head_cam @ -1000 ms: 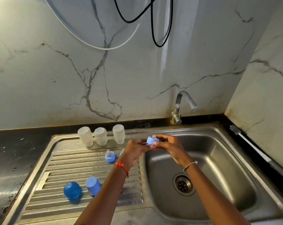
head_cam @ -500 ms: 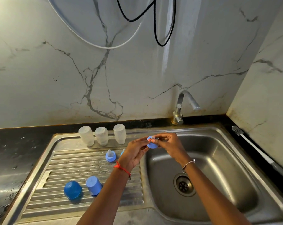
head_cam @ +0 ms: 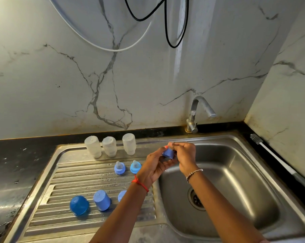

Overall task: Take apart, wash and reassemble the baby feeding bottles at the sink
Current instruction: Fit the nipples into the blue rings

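Observation:
My left hand (head_cam: 154,165) and my right hand (head_cam: 184,154) together hold a small blue bottle collar (head_cam: 168,153) over the left edge of the sink basin (head_cam: 236,172). The right fingers pinch something at its top; I cannot tell what. Three clear bottle bodies (head_cam: 110,146) stand upside down at the back of the draining board (head_cam: 60,213). Two blue collars with teats (head_cam: 119,167) (head_cam: 135,166) sit in front of them. Blue caps (head_cam: 79,205) (head_cam: 101,200) stand nearer me, and a third cap (head_cam: 121,195) peeks out beside my left forearm.
The tap (head_cam: 199,113) stands at the back of the sink with no water running. A bottle brush (head_cam: 278,158) lies on the dark counter right of the basin. Black and white cables hang on the marble wall (head_cam: 113,76). The drain (head_cam: 196,199) is uncovered.
Both hands have turned the blue collar and lifted it slightly; the right fingers now pinch at its top. My left hand shifted, uncovering a second collar with teat on the draining board.

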